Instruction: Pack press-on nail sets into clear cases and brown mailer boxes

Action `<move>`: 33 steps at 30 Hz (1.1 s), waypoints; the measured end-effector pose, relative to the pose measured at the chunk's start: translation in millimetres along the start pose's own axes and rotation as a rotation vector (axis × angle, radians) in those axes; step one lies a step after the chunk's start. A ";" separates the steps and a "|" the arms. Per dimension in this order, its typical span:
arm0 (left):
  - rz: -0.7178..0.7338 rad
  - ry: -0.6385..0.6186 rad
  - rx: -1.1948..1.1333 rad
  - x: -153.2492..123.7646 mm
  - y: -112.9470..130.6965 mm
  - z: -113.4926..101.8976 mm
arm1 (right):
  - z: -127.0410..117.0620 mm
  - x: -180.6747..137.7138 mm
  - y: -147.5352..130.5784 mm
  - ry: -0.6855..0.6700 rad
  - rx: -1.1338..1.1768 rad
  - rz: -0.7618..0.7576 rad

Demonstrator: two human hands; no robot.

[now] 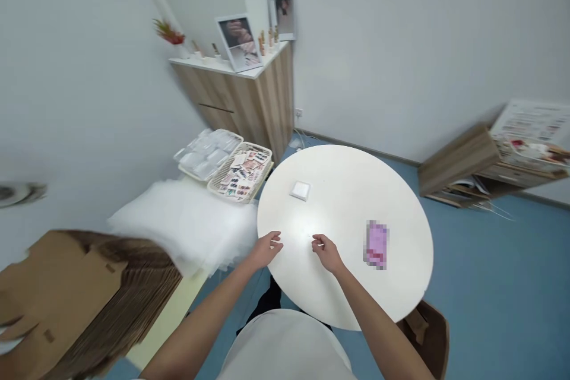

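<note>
My left hand (268, 247) rests at the near left edge of a round white table (401, 214), fingers curled inward with nothing visible in them. My right hand (325, 249) lies on the tabletop a short way to its right, fingers also loosely curled and seemingly empty. A small white square object (300, 190) sits farther out on the table, beyond both hands. A blurred pink flat item (376, 244) lies on the table to the right of my right hand.
Left of the table lie a heap of clear plastic bags (178, 222), a basket of small printed cards (243, 175) and a tray of clear packets (207, 153). Flattened cardboard boxes (84, 297) lie at the near left. A wooden cabinet (243, 95) stands by the wall, low shelves (485, 160) at right.
</note>
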State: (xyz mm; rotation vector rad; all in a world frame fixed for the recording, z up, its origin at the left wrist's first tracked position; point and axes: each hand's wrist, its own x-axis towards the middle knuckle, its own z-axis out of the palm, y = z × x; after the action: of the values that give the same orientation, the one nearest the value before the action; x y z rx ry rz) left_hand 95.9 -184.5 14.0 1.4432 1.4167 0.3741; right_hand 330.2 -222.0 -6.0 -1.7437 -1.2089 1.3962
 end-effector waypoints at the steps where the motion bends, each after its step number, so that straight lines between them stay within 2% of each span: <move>1: -0.006 0.029 -0.015 -15.0 0.7 0.4 | 3.3 -1.0 0.1 -0.027 -0.013 -0.022; 6: -0.026 0.190 -0.029 -87.7 -1.3 -13.2 | 36.5 0.4 -11.6 -0.209 -0.081 -0.133; 10: -0.022 0.449 0.066 -139.0 -15.8 -44.3 | 88.0 5.3 -44.8 -0.373 -0.182 -0.249; 16: -0.174 0.919 0.316 -216.1 -62.5 -117.3 | 196.3 -2.9 -112.6 -0.591 -0.342 -0.562; 20: -0.403 1.154 0.494 -267.3 -109.4 -178.7 | 275.7 -15.9 -161.1 -0.557 -0.568 -0.762; 24: -0.565 1.178 0.553 -295.0 -156.2 -227.3 | 352.4 -24.3 -206.0 -0.461 -0.775 -0.905; 27: -0.579 1.112 0.558 -297.9 -180.4 -244.8 | 397.0 -26.7 -228.9 -0.358 -0.951 -0.955; 30: -0.580 1.038 0.531 -296.6 -194.4 -248.1 | 422.4 -28.3 -239.5 -0.274 -1.109 -0.945; 33: -0.597 0.994 0.525 -298.8 -201.9 -245.3 | 430.9 -30.8 -240.8 -0.212 -1.230 -1.004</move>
State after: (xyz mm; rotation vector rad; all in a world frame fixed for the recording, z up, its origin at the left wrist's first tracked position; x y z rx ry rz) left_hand -286.5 -383.6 80.4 1.1449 2.8230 0.3549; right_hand -152.3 -189.2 97.7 -1.1206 -2.8501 0.1341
